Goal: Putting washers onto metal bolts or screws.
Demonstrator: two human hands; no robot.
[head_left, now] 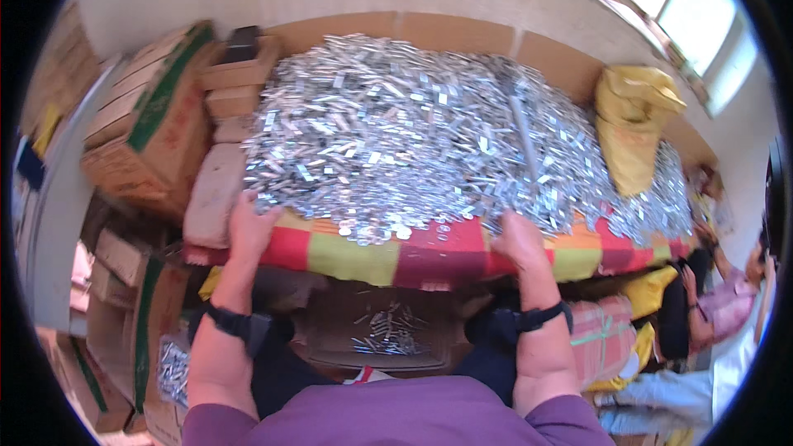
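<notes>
A broad heap of small, shiny, flat metal pieces [372,132] covers a table laid with a red, yellow-green and orange checked cloth [355,258]. My left hand [251,225] is at the heap's near left corner, its thumb apart from the fingers and nothing visible between them. Farther right, my right hand [522,241] rests at the near edge of the pieces, touching the cloth. It is blurred and its fingertips are hidden, so its grip does not show. Between the hands, several loose pieces lie on the cloth. A long grey bar [523,134] lies on the heap.
Cartons [157,140] are stacked at the left, beside a brown paper-wrapped package [216,190]. A yellow sack [632,128] stands on the heap's right. Below the table edge, a box [322,334] holds scattered metal pieces. Another person [727,289] sits at the far right.
</notes>
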